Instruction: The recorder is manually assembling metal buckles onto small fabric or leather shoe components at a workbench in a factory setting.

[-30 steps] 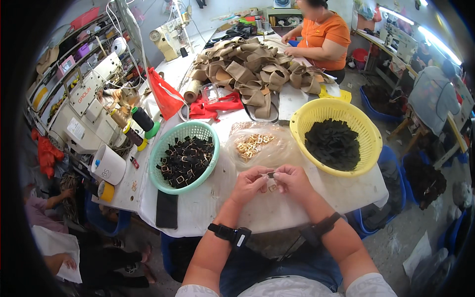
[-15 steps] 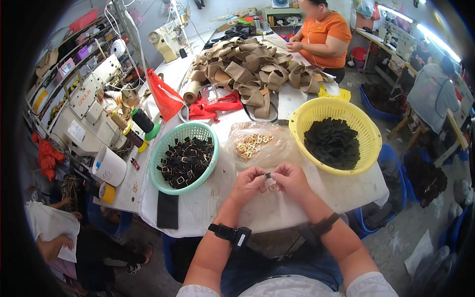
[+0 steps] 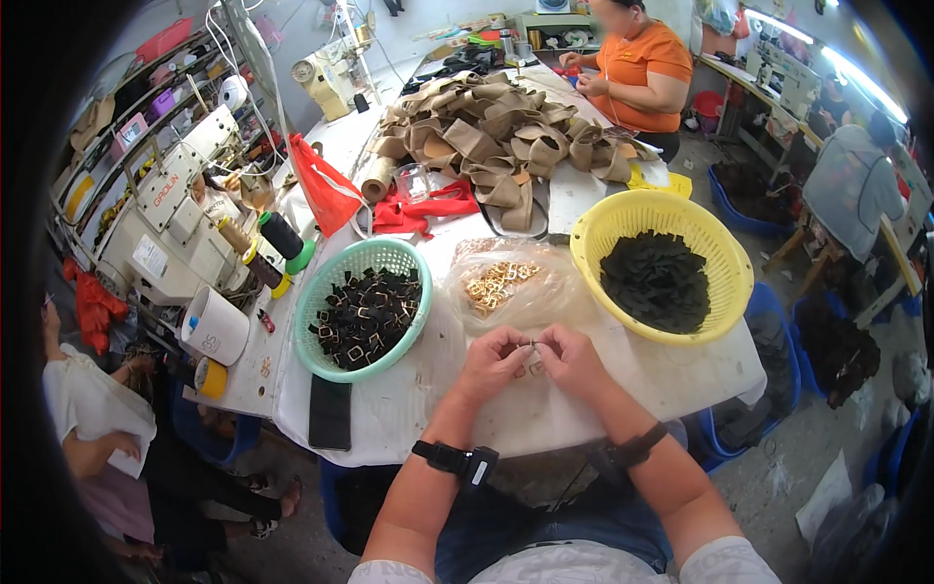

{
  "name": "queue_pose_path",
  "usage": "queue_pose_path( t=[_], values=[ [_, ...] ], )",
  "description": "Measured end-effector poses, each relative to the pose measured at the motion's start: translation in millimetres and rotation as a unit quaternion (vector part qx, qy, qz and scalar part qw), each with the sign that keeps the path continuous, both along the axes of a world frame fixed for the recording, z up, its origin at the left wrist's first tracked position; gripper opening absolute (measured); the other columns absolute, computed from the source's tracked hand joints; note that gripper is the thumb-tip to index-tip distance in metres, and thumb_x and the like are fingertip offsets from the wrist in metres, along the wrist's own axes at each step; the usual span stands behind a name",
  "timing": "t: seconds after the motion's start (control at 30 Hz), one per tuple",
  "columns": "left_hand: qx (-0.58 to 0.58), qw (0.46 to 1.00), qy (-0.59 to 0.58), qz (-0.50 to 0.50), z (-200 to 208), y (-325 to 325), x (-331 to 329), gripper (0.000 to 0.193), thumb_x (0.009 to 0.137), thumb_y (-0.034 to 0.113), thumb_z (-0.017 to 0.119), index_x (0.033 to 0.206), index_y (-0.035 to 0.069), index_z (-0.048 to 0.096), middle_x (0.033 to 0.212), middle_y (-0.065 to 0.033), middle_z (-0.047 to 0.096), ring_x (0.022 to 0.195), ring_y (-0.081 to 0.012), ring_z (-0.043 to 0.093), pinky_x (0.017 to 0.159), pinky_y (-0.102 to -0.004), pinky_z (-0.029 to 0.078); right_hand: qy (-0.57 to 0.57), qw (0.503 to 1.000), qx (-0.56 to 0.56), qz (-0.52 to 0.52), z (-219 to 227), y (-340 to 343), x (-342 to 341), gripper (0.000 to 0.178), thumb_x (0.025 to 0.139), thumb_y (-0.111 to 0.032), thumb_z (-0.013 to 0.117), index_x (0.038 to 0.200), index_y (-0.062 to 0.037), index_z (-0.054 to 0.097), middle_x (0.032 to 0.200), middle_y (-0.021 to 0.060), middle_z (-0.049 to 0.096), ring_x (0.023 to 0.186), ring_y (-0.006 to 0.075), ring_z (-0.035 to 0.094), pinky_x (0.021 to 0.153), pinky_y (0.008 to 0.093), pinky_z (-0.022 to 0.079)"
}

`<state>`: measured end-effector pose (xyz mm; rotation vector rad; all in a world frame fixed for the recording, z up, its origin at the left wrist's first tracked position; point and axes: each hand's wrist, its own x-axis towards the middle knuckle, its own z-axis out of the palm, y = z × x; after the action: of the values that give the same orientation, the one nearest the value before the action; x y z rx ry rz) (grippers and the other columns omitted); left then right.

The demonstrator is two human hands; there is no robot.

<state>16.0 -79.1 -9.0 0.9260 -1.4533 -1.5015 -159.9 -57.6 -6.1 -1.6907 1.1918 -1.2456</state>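
My left hand (image 3: 493,362) and my right hand (image 3: 572,358) meet over the front of the table, fingertips pinched on a small black strip (image 3: 528,344). It shows as a thin dark line; whether a buckle is on it cannot be made out. Just below the fingers, a couple of small gold buckles (image 3: 535,369) lie on the white cover. Beyond my hands, a clear plastic bag (image 3: 559,292) holds loose gold buckles (image 3: 501,284). To the left, a mint-green basket (image 3: 413,336) contains black strips with buckles on them. A yellow basket (image 3: 735,282) at right holds plain black strips (image 3: 652,282).
A phone (image 3: 330,414) lies by the table's front left edge. Thread cones (image 3: 282,238), a white bin (image 3: 216,328) and a sewing machine (image 3: 165,234) stand left. Brown fabric pieces (image 3: 486,136) are heaped at the back. A co-worker in orange (image 3: 642,78) sits beyond; another person (image 3: 102,419) is at left.
My fingertips have drawn closer together, and the black strip now shows thinner between them. The co-worker's hands have moved apart, and the person at left has shifted.
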Motion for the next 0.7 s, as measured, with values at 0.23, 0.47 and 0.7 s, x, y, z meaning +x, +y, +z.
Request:
queue_pose_path(
  t=[0.23, 0.47, 0.7],
  values=[
    [0.001, 0.999, -0.035, -0.002, -0.1, -0.5, -2.1, 0.009, 0.090, 0.005, 0.062, 0.096, -0.001, 0.062, 0.076, 0.0000, 0.061, 0.062, -0.0044, 0.054, 0.055, -0.0191, 0.045, 0.045, 0.997, -0.060, -0.014, 4.8, 2.5, -2.5, 0.007, 0.084, -0.005, 0.061, 0.087, -0.0004, 0.058, 0.073, 0.0085, 0.060, 0.062, 0.0142, 0.055, 0.057, 0.0284, 0.045],
    [0.027, 0.999, -0.015, -0.026, 2.7, 0.6, 2.4, 0.010, 0.089, 0.007, 0.063, 0.094, -0.001, 0.062, 0.076, -0.0011, 0.062, 0.063, -0.0052, 0.054, 0.056, -0.0192, 0.045, -0.038, 0.998, 0.027, 0.042, 6.5, 1.5, -5.9, 0.011, 0.084, -0.008, 0.064, 0.089, 0.0007, 0.059, 0.072, 0.0036, 0.059, 0.062, 0.0092, 0.052, 0.056, 0.0268, 0.044],
    [0.024, 0.999, 0.027, -0.022, -1.5, -0.7, 2.6, 0.008, 0.087, 0.006, 0.065, 0.090, -0.001, 0.062, 0.078, -0.0041, 0.063, 0.065, -0.0082, 0.058, 0.057, -0.0209, 0.046, 0.053, 0.996, -0.070, 0.001, 6.1, 1.5, 4.8, 0.027, 0.083, -0.025, 0.071, 0.086, -0.0002, 0.061, 0.067, 0.0057, 0.058, 0.057, 0.0126, 0.054, 0.054, 0.0276, 0.045]
  ],
)
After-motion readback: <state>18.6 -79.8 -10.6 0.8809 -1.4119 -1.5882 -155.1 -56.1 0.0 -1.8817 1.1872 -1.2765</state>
